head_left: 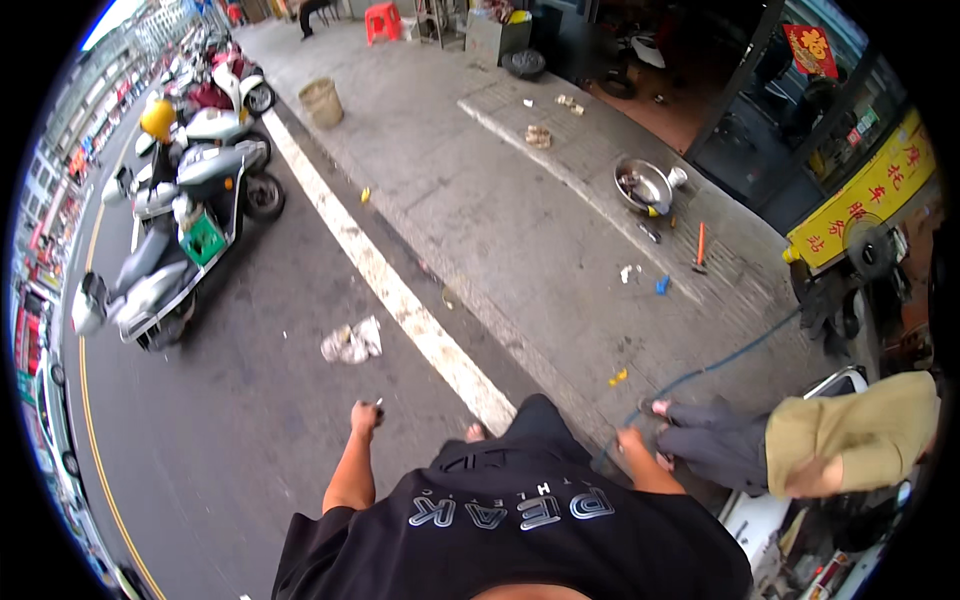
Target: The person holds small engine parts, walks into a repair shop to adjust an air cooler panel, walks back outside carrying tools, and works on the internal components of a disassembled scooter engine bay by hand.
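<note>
My left hand (366, 416) is closed, held out over the dark asphalt at my left side. A small, thin, white-tipped stick (379, 402) pokes out of its fingers; its kind is too small to tell. My right hand (630, 441) hangs at my right side with its fingers curled in, and nothing shows in it. Below it a blue hose (700, 372) runs across the pavement. A crumpled whitish sheet (352, 341) lies on the road ahead of my left hand.
Parked scooters (165, 275) line the left. On the right a person in a tan shirt (850, 435) bends over a white scooter (755, 520). Ahead right are a metal basin (668, 187), an orange-handled hammer (701, 245) and a shop doorway. A bucket (321, 102) and red stool (382, 22) stand farther off.
</note>
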`<state>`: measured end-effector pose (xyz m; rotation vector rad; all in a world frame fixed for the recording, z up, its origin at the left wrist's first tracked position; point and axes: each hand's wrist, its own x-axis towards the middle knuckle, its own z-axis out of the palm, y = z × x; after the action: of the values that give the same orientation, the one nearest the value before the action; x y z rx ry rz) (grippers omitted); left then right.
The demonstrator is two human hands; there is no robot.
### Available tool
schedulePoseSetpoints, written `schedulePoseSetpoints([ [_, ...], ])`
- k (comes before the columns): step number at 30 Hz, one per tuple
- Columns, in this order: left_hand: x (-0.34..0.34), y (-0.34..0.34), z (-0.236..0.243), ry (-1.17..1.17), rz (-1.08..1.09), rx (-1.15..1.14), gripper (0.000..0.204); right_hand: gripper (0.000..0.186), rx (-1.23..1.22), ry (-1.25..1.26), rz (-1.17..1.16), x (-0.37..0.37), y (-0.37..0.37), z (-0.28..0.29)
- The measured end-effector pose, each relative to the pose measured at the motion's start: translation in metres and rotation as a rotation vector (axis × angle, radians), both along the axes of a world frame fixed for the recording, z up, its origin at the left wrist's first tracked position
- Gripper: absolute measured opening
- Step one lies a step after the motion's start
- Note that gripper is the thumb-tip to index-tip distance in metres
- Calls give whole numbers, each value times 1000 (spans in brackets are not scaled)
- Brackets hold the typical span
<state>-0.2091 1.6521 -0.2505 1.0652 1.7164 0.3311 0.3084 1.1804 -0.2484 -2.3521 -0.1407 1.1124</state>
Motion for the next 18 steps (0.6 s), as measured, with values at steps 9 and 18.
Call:
schedulePoseSetpoints([
  [9,432,271,167,-305,-599,469,26,19,-174,42,205,177,132,-14],
  [18,374,305,-29,682,-1346,62,27,18,389,157,-177,434,460,64],
])
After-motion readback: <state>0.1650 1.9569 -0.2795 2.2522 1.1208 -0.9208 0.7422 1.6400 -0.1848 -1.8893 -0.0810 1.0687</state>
